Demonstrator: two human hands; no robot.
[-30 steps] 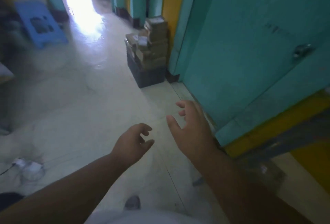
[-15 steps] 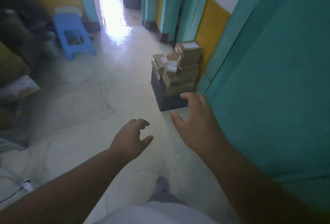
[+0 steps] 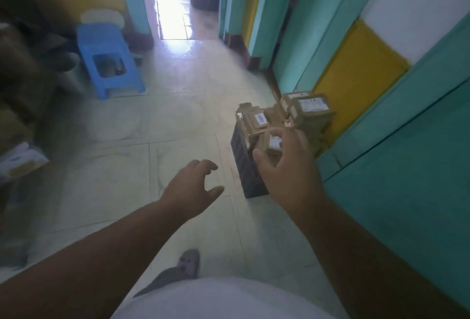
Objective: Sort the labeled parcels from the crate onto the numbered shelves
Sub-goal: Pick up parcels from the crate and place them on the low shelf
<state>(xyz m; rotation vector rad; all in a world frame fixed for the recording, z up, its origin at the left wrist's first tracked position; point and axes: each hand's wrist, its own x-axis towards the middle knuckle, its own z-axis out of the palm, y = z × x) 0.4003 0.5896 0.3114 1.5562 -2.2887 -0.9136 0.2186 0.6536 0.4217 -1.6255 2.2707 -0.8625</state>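
A dark crate (image 3: 246, 166) stands on the pale floor against the teal and yellow wall, heaped with several brown labeled parcels (image 3: 309, 112). My right hand (image 3: 287, 168) reaches out in front of the crate, fingers spread and holding nothing; it covers part of the crate and the lower parcels. My left hand (image 3: 189, 189) hovers over the floor to the left of the crate, fingers loosely curled and empty. No numbered shelves are in view.
A blue plastic stool (image 3: 109, 62) stands at the back left beside dark clutter. A bright doorway (image 3: 173, 1) opens at the far end. A teal door (image 3: 419, 191) runs along the right. My foot (image 3: 188, 262) is on the floor below.
The view has closed in on the crate, which now sits larger and lower right. My right hand has risen from beside the door to in front of the crate.
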